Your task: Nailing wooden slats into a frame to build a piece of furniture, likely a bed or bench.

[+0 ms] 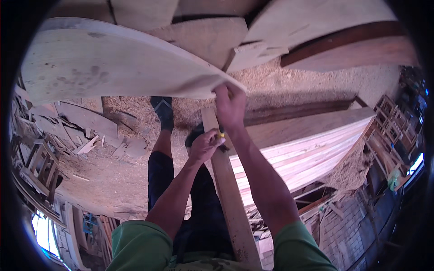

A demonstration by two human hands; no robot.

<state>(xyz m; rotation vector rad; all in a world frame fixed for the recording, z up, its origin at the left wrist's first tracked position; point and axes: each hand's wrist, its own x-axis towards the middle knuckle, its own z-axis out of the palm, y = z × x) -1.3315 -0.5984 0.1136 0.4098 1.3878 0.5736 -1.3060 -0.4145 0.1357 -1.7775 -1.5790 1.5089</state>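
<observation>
My right hand (230, 107) is closed at the narrow tip of a large, pale, curved wooden panel (122, 63). Its fingers curl around the panel's edge, and a small yellowish spot shows between them, too small to name. Lower down, my left hand (207, 145) is closed in a pinch on a small yellow-and-black item (221, 134), mostly hidden by the fingers. That hand sits just over a long wooden beam (228, 194) running from near my body out below the panel tip.
To the right stands a stack of boards (298, 153) with light edges. More cut panels (316, 20) lie ahead, beside a dark reddish curved piece (352, 45). Sawdust and wood scraps (88, 144) cover the floor at left. Wooden frames (398, 119) stand at far right.
</observation>
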